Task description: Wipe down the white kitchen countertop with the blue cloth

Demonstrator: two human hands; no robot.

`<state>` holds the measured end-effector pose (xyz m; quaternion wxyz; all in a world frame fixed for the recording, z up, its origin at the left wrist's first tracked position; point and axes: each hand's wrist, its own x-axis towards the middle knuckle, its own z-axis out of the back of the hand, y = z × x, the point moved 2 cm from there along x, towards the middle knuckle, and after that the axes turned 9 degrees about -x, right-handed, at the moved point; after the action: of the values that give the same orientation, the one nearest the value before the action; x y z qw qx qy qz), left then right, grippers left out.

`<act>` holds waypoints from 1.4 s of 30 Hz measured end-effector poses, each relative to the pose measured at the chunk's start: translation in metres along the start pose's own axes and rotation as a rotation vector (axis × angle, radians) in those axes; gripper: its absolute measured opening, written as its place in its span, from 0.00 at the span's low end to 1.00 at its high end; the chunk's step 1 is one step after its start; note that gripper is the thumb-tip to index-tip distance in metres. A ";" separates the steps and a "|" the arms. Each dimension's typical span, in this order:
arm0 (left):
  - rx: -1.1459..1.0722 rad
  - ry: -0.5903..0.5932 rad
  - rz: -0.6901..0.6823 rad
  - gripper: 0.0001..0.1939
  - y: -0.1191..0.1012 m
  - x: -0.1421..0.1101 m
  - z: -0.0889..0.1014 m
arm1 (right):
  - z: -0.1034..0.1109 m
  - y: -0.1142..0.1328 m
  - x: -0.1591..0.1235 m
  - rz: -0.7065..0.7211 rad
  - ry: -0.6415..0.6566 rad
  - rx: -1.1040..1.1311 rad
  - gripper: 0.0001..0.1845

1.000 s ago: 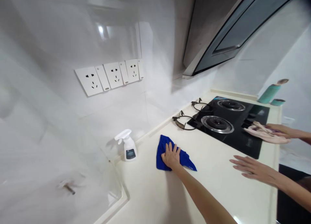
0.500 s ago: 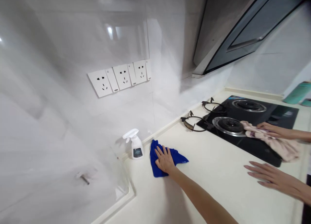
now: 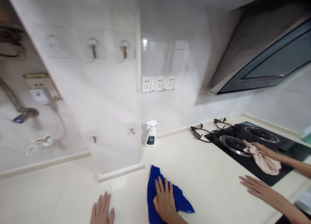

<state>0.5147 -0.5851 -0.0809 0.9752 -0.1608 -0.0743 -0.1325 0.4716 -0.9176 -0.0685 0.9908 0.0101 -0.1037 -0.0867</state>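
Note:
My right hand lies palm down on a blue cloth, pressing it flat on the counter. Its fingers are stretched out over the fabric, with the thumb drawn in at the side. At the bottom edge, my left hand rests on the pale counter with fingers extended and nothing in them; its wrist is out of view. Beyond the cloth, a white spray bottle with a dark label stands upright against the wall.
At right, another person's hand holds a pink cloth on the black cooktop; their other hand is over the counter. Two pan supports lie beside the cooktop. A wall corner juts out at left.
The view has swung left, bringing my left hand into sight. My right hand and the blue cloth have slid away from the spray bottle, nearer to me. The other person's pink cloth has bunched up.

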 end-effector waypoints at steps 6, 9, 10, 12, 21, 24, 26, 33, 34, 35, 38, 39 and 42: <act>-0.018 -0.054 -0.043 0.30 -0.003 -0.004 0.003 | 0.023 0.101 -0.021 0.042 0.145 0.119 0.41; -0.042 -0.091 -0.086 0.28 -0.003 -0.010 0.002 | 0.043 0.136 -0.031 0.226 0.225 0.293 0.43; -0.055 -0.107 -0.100 0.27 -0.003 -0.013 0.002 | 0.049 0.142 -0.036 0.319 0.242 0.369 0.44; -0.091 -0.133 -0.131 0.26 -0.007 -0.022 -0.001 | 0.055 0.144 -0.046 0.482 0.256 0.504 0.44; -0.392 -0.172 -0.042 0.22 -0.040 -0.048 0.010 | 0.025 0.079 -0.071 -0.019 0.008 0.496 0.32; -0.610 -0.124 0.052 0.20 -0.040 -0.045 0.025 | 0.028 0.081 -0.069 -0.046 0.015 0.566 0.28; -0.783 -0.070 0.148 0.21 -0.036 -0.045 0.036 | 0.032 0.088 -0.068 -0.028 0.019 0.601 0.23; -1.009 -0.037 0.264 0.24 -0.013 -0.042 0.076 | 0.041 0.104 -0.070 0.061 0.032 0.847 0.22; -1.015 -0.018 0.257 0.24 -0.009 -0.041 0.079 | 0.040 0.104 -0.069 0.047 0.026 0.870 0.24; -1.011 0.008 0.250 0.24 -0.005 -0.041 0.080 | 0.038 0.104 -0.068 0.029 0.019 0.884 0.26; -0.943 0.091 0.281 0.21 0.005 -0.044 0.075 | 0.029 0.106 -0.067 -0.033 -0.008 0.882 0.30; -0.915 0.112 0.307 0.20 0.007 -0.047 0.073 | 0.027 0.106 -0.067 -0.055 -0.017 0.873 0.32; -0.855 0.139 0.365 0.21 0.014 -0.060 0.070 | 0.027 0.110 -0.074 -0.110 -0.056 0.851 0.34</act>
<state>0.4544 -0.5349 -0.0311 0.8314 -0.5494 0.0821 0.0119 0.4135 -0.7966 -0.0531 0.8891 0.4210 -0.1563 -0.0890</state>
